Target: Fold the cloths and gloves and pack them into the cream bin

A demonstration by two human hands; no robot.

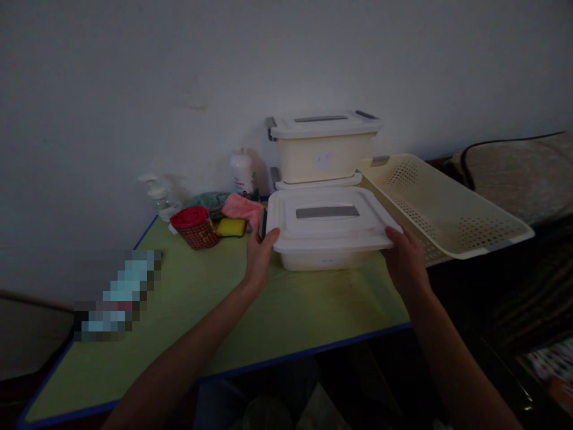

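The lidded white box (331, 230) is over the back part of the green desk (215, 316), upright, its lid on and its broad side facing the person; whether its base touches the surface I cannot tell. Both forearms reach forward from the lower corners and converge on its ends, the wrists low and the thumbs lying inward along the lid.

A stretch of green surface runs from the box to the blue front edge, and another spreads to the left. Room is tight behind, where two stacked boxes (326, 152) stand near the wall, and on the right, where a perforated basket (459, 212) sits just beside the right wrist.

The left grip (259, 255) is closed round the lid's left end, by a grey latch; the right grip (407, 257) clasps the right front corner, its fingers mostly hidden.

Left of the box are a pink cloth (245, 209), a yellow sponge (231, 227) and a woven cup with a red lining (199, 236). Behind them stand a white bottle (243, 170) and a pump bottle (160, 198).
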